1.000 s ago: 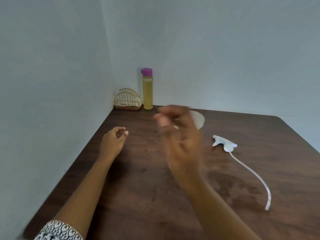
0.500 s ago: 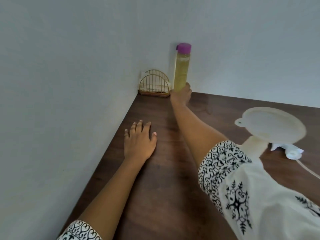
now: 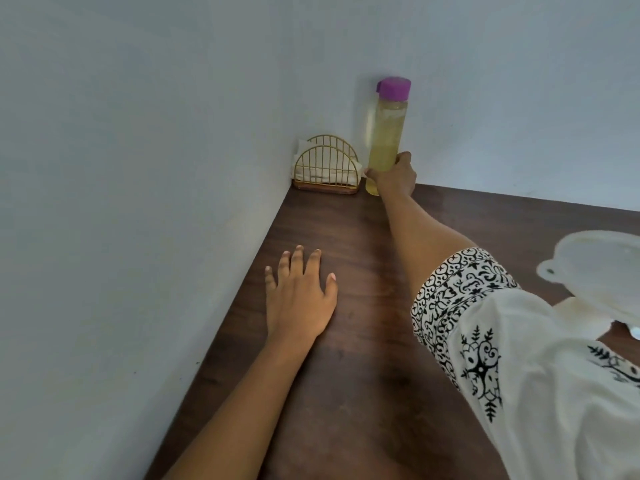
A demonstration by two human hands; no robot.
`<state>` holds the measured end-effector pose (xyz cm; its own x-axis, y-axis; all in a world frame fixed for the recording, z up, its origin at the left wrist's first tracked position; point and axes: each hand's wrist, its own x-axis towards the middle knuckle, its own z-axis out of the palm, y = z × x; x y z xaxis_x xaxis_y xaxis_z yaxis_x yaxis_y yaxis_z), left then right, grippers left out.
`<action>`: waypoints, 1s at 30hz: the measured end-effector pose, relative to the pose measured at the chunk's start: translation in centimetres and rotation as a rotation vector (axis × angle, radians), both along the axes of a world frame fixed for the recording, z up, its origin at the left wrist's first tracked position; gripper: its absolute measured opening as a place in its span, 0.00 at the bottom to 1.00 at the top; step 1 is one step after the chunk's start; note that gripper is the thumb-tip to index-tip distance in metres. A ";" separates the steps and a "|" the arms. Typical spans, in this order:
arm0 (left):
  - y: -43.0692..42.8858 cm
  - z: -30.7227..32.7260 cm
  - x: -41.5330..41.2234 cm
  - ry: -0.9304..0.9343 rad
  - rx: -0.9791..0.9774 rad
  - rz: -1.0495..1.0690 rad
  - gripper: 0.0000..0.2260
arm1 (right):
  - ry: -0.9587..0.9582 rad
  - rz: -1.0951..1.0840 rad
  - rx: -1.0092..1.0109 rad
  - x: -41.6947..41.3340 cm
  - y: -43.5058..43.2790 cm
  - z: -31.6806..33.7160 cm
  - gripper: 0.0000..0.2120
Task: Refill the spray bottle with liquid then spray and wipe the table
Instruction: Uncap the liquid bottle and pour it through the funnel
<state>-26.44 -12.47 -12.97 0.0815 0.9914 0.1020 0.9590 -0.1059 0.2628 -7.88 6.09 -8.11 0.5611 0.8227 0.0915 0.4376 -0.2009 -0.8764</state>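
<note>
Bottle (image 3: pixel 384 133) in grip of right hand (image 3: pixel 394 178) at far corner; left hand (image 3: pixel 298 299) flat, palm down, on table (image 3: pixel 346 393).

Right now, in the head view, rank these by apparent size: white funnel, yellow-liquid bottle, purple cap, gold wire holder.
1. White funnel: largest, though nearest and cropped, so unsure.
2. Yellow-liquid bottle and gold wire holder: alike; bottle taller, holder wider.
3. Purple cap: smallest.
</note>
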 end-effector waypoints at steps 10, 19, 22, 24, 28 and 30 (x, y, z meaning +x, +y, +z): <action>-0.9 1.5 -0.3 -0.259 -0.021 0.002 0.22 | -0.056 0.078 0.042 -3.1 -12.8 0.1 0.25; -7.2 6.9 2.9 -1.163 0.028 -0.243 0.32 | -0.086 0.312 0.116 -4.4 -27.2 -0.9 0.25; -9.5 8.0 4.6 -1.225 0.000 -0.290 0.33 | -0.058 0.382 0.131 -4.3 -31.7 -0.4 0.24; -11.5 8.1 5.6 -1.227 0.009 -0.264 0.27 | -0.064 0.421 0.137 -4.2 -34.5 -0.2 0.28; -14.5 7.5 7.1 -1.259 0.074 -0.263 0.21 | -0.111 0.481 0.033 -2.6 -38.1 0.7 0.26; -15.4 7.2 7.6 -1.292 0.093 -0.282 0.19 | 0.020 0.432 0.010 -1.4 -39.6 2.4 0.18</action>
